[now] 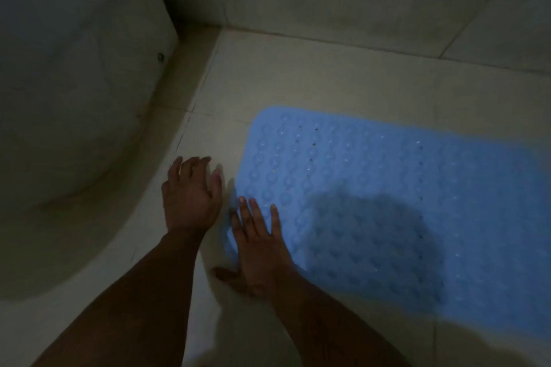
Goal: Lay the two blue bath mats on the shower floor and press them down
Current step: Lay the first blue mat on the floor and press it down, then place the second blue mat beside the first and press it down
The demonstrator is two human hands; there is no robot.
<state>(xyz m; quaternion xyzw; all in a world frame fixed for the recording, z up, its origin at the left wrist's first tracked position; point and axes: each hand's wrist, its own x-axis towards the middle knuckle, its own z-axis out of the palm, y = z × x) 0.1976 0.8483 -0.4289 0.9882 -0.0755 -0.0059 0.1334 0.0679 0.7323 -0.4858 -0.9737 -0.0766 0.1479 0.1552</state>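
One blue bath mat point(387, 202) is lying flat on the shower floor point(298, 83), long axis running off toward the floor's right edge. The right hand point(262, 247) is resting on its near-left corner, grip spread flat, clamping nothing. The left hand point(190, 197) is hovering just beside that short edge, fingers apart, empty. No containers showing, and no second mat.
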